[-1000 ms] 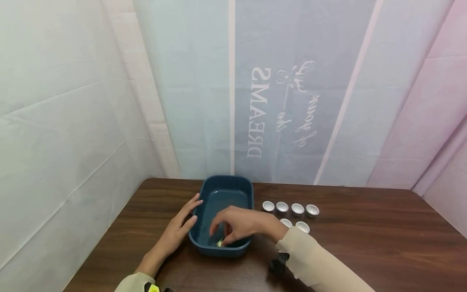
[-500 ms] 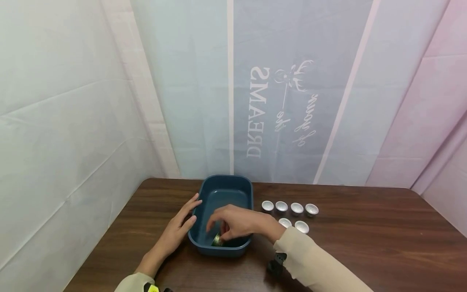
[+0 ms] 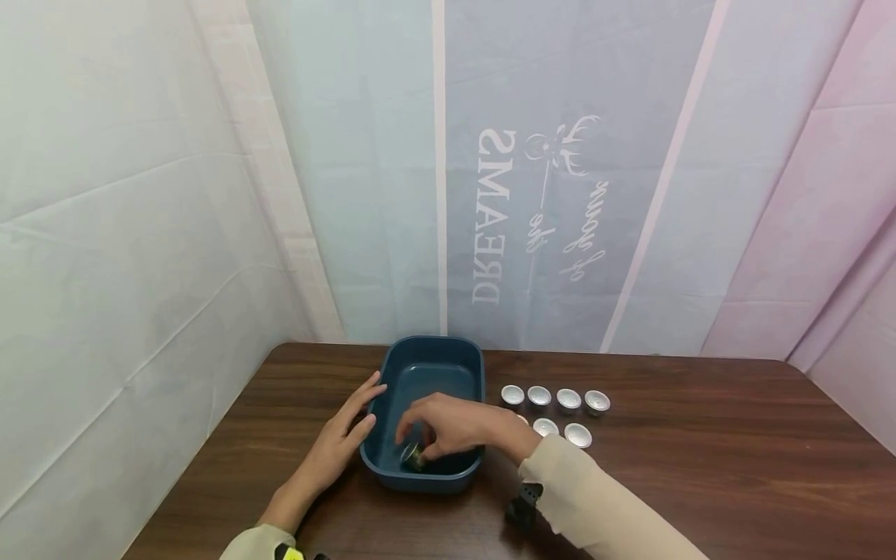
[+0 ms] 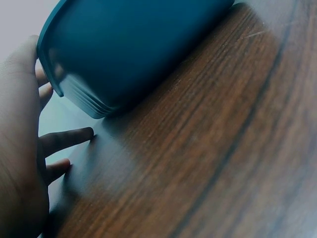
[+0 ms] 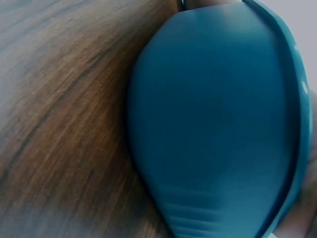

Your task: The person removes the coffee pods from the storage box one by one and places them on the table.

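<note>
A deep blue rectangular basin (image 3: 448,377) stands on the wooden table. Over its left rim my left hand (image 3: 339,435) lies with fairly straight fingers; in the left wrist view, two fingertips of this hand (image 4: 20,148) reach down toward the tabletop beside the basin wall (image 4: 133,44). My right hand (image 3: 451,424) reaches into the near end of the basin, thumb and fingers curled on a small green-and-gold cup-shaped capsule (image 3: 413,457), which is tilted and partly covered by the fingers. From the right wrist, the basin's outer wall (image 5: 213,114) hides most of that hand.
Right of the basin, several small silver-topped capsules (image 3: 568,400) stand in a back row. In front of them is a shorter row (image 3: 577,435), one capsule partly hidden behind my right wrist. A fabric curtain (image 3: 392,194) hangs along the table's far edge.
The green-and-gold capsule has turned in my right fingers and shifted slightly left. My right forearm has moved a little left, uncovering part of another front-row capsule. The left hand stays put.
</note>
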